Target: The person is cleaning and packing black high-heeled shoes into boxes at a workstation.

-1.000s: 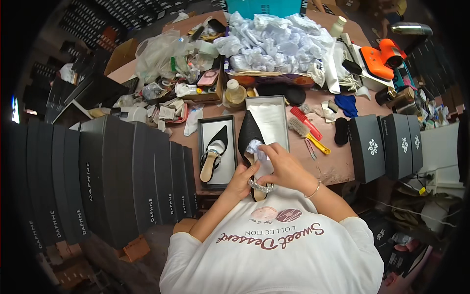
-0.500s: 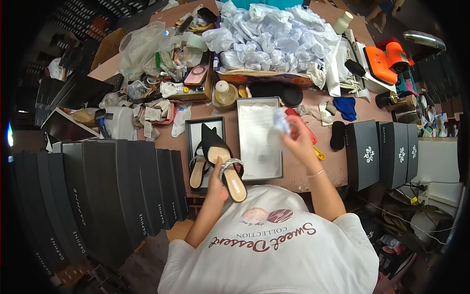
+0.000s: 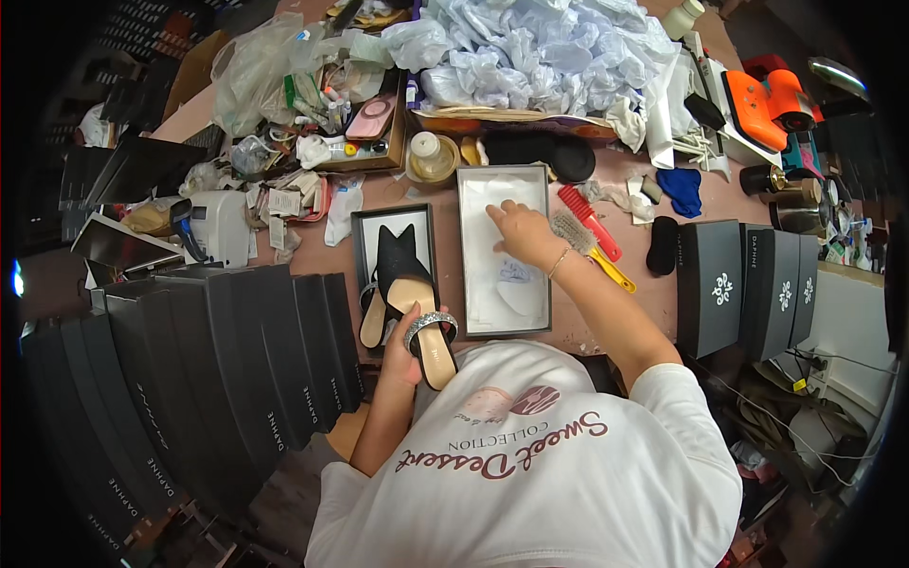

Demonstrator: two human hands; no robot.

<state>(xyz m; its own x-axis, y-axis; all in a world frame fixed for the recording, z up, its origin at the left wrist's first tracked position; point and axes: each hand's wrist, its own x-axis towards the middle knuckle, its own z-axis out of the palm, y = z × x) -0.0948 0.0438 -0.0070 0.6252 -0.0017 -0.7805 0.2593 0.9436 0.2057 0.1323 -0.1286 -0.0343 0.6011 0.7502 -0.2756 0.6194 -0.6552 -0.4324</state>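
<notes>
My left hand (image 3: 401, 352) grips a black pointed mule shoe (image 3: 417, 317) with a tan insole and a sparkly strap, held over the front edge of a black shoe-box lid (image 3: 362, 227). A second matching shoe (image 3: 379, 305) lies in that lid beside it. My right hand (image 3: 524, 233) rests flat, fingers spread, on the white tissue paper lining an open shoe box (image 3: 471, 317) to the right of the lid.
A row of black shoe boxes (image 3: 227, 360) stands at my left, three more (image 3: 748, 284) at my right. Behind are a pile of crumpled white tissue (image 3: 540, 47), a red and a yellow brush (image 3: 592, 227), a jar (image 3: 431, 156), an orange tool (image 3: 757, 99) and clutter.
My right hand dropped from holding tissue above the open box to pressing on its paper lining. My left hand kept the shoe near the lid's front edge.
</notes>
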